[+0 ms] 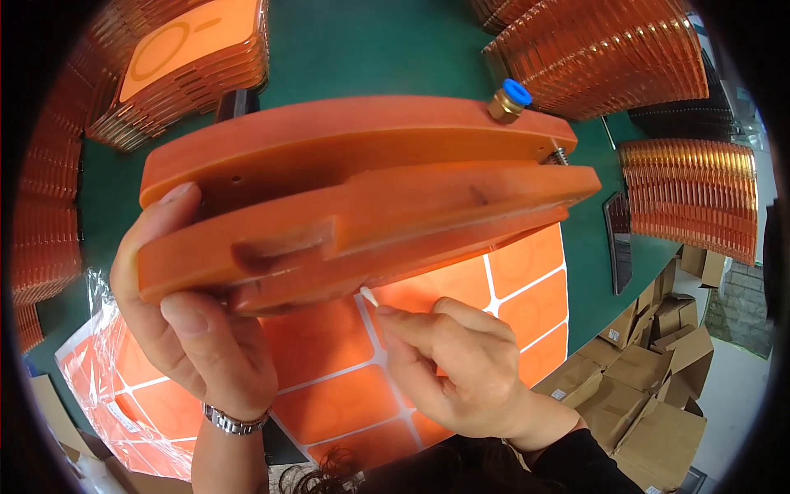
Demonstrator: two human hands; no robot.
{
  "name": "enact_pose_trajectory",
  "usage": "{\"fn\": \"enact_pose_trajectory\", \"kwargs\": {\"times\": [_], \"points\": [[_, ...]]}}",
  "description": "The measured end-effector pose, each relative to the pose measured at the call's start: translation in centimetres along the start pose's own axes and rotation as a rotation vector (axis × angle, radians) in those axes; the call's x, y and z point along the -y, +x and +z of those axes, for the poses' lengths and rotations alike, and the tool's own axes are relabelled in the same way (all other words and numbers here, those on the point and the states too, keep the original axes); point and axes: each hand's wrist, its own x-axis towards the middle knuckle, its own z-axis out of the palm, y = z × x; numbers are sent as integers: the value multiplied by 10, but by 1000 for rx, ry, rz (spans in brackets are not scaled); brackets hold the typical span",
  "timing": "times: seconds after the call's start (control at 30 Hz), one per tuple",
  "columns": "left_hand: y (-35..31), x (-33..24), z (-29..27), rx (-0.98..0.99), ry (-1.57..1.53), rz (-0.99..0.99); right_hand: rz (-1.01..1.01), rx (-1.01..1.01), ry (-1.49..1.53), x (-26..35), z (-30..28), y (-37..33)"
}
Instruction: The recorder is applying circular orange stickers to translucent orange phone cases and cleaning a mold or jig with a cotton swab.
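Note:
My left hand (185, 321) grips the left end of a thick orange two-layer fixture (354, 198), tilted up off the table, with a brass fitting with a blue collar (510, 100) at its far right end. My right hand (461, 366) pinches a thin white strip (369, 296) at the fixture's lower edge. Under both hands lies a sheet of orange rounded-square labels (510, 288) on white backing. A metal watch sits on my left wrist.
Stacks of amber-orange sheets (601, 58) fan across the green table (362, 49) at back, left and right. A bagged pile of label sheets (123, 387) lies at lower left. Cardboard boxes (650, 387) stand on the floor at right. A dark flat tool (619, 239) lies near the table's right edge.

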Motion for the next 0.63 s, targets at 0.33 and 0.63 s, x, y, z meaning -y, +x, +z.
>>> {"fn": "enact_pose_trajectory", "kwargs": {"times": [0.33, 0.63], "points": [[-6, 10, -13, 97, 88, 88, 165, 17, -174, -5, -33, -5], [-9, 4, -29, 141, 173, 41, 14, 129, -129, 7, -17, 8]]}}
